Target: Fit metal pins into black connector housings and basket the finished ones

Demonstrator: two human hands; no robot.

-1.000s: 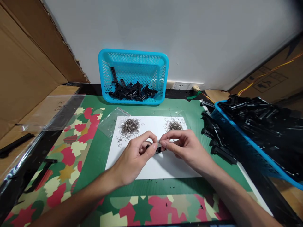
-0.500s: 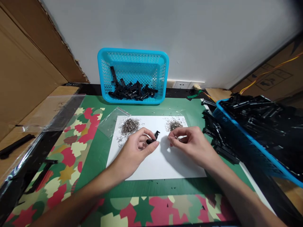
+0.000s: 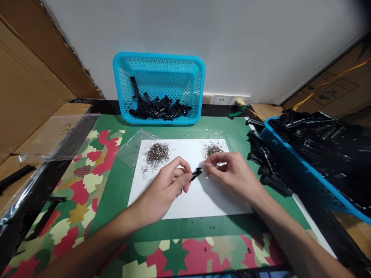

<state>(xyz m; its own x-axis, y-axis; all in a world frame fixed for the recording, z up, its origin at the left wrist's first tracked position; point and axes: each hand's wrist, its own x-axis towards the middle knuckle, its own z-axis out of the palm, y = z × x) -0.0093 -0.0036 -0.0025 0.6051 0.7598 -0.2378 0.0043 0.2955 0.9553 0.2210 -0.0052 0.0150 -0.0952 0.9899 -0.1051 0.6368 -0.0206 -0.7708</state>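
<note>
Between the thumb and fingers of my left hand (image 3: 171, 183) is a small black plastic part (image 3: 196, 173), its free end pointing right. My right hand (image 3: 228, 170) is pinched closed just to the right of that part, apart from it; whatever lies in its fingertips is too small to make out. Both hands are over a white sheet of paper (image 3: 179, 208). A pile of small metal springs or clips (image 3: 157, 153) lies on the sheet's left side. A second small metal pile (image 3: 212, 150) sits behind my right hand, partly hidden by it.
A blue basket (image 3: 159, 122) holding several black parts stands against the wall. At right, another blue basket (image 3: 315, 172) is heaped with black parts, with loose black parts (image 3: 268, 170) beside it. A clear plastic bag (image 3: 135, 148) lies left of the paper. A power socket (image 3: 222, 100) is behind.
My left hand has turned the black part, which now points right toward my right hand instead of up. My right hand stays pinched in nearly the same place. The view has shifted slightly.
</note>
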